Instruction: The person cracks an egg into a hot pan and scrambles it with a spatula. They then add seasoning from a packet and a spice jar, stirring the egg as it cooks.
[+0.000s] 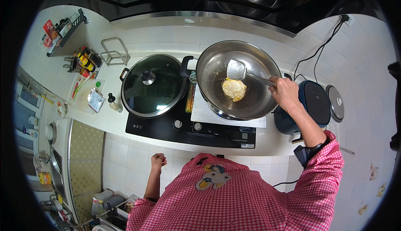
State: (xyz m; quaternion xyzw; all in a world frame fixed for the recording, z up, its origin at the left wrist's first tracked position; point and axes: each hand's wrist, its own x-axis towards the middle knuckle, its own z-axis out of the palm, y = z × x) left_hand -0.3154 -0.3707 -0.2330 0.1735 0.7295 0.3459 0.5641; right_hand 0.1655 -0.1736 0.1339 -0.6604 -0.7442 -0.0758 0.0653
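My right hand [285, 93] grips the handle of a metal spatula [236, 69], whose blade is inside a large stainless steel pan [266, 61]. A fried egg [234, 89] lies on the pan's oily bottom, just below the blade. The pan rests over a silvery metal plate [230, 120] at the right part of the black cooktop [156, 132]. My left hand [158, 161] hangs in front of the counter with its fingers curled; nothing is seen in it. To the left of the pan stands a wok with a glass lid [153, 90].
A small dropper-like bottle [115, 103], a cutting board [82, 101] with a packet [96, 100], and sauce bottles [86, 62] are on the left. Right of the pan are a dark blue appliance [313, 102] and a round lid [335, 104]. The range hood [188, 5] hangs above.
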